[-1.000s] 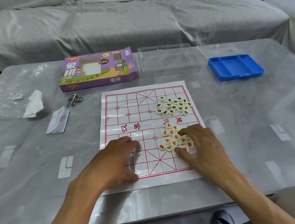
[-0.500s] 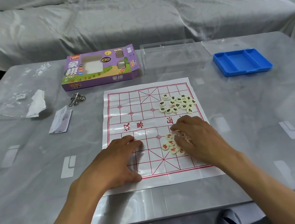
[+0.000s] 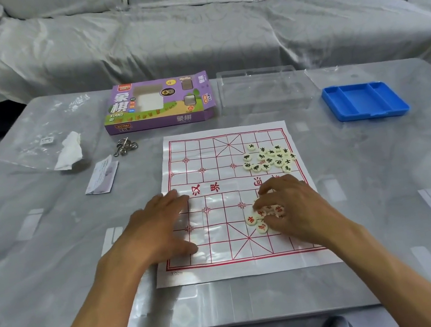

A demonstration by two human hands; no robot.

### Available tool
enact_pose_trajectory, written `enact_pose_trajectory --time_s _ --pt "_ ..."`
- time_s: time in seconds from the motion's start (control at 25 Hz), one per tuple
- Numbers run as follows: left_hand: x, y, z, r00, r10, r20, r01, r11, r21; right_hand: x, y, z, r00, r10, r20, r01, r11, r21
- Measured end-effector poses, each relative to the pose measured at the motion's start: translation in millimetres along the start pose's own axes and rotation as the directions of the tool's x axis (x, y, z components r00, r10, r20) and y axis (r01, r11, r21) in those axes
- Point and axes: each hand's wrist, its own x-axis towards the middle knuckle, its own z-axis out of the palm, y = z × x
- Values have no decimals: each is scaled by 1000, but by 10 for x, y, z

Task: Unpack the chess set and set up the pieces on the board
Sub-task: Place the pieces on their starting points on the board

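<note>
A paper xiangqi board [image 3: 208, 164] with red lines lies flat on the grey table. A cluster of cream discs with black characters [image 3: 269, 158] sits on its far right part. Cream discs with red characters [image 3: 258, 220] are bunched on the near right part. My right hand [image 3: 298, 206] arches over this red group, fingers curled around several discs; others are hidden under the palm. My left hand [image 3: 160, 229] lies flat on the board's left edge, fingers straight, pressing the sheet down.
The purple game box [image 3: 156, 104] lies behind the board, with a clear plastic case [image 3: 262, 92] to its right. A blue tray [image 3: 363, 101] is at the far right. A crumpled tissue [image 3: 70, 153], metal rings [image 3: 124, 147] and a leaflet [image 3: 102, 176] lie to the left.
My right hand has moved up over the red discs and curled its fingers round them, drawing the group tighter. My left hand stays flat on the board.
</note>
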Motion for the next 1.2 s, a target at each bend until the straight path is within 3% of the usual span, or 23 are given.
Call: enact_pose_trajectory --time_s 0.36,0.52,0.68,0.88,1.2 --pt "30 -42 43 1000 8 25 -7 998 -56 10 -3 -2 1000 -4 3 4 1000 -27" --pt "-29 74 36 998 66 -14 -66 997 -38 -150 15 -142 985 85 -152 -67 991 120" --pt "-39 165 84 995 93 31 -95 995 42 -633 -119 -130 979 179 -96 -153 961 231" --pt "-87 176 143 994 67 87 -76 990 115 -968 -429 260 992 49 -117 -44 998 45" --pt "-162 178 183 994 76 79 -83 992 97 -1099 -572 394 983 52 -175 -60 997 -40"
